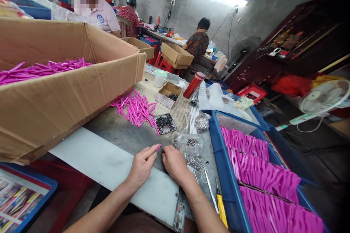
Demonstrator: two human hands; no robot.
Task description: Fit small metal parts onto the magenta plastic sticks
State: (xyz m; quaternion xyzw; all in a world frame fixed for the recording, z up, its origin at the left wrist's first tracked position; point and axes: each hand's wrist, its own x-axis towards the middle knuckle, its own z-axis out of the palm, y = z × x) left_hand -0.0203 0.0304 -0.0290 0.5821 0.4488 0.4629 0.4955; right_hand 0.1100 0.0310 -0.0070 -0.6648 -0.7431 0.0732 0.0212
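My left hand (pixel 142 162) pinches a small magenta plastic stick (pixel 158 147) between thumb and fingers, its tip poking out. Close beside it, my right hand (pixel 175 162) has its fingers curled down; whatever they hold is hidden. Both hands are over the near edge of the table by a pale board (pixel 109 158). Beyond them lies a loose pile of magenta sticks (pixel 136 109). Next to the pile is a shallow tray of small black parts (pixel 164 123). A clear plastic bag of small metal parts (pixel 191 143) lies just past my right hand.
A large cardboard box (pixel 68 105) with more magenta sticks stands at left. On the right, a blue crate (pixel 228 178) holds rows of magenta pieces. A yellow-handled screwdriver (pixel 221 209), tweezers (pixel 210 191), a red flask (pixel 193 85) and a small carton (pixel 164 101) lie around. Several people sit farther back.
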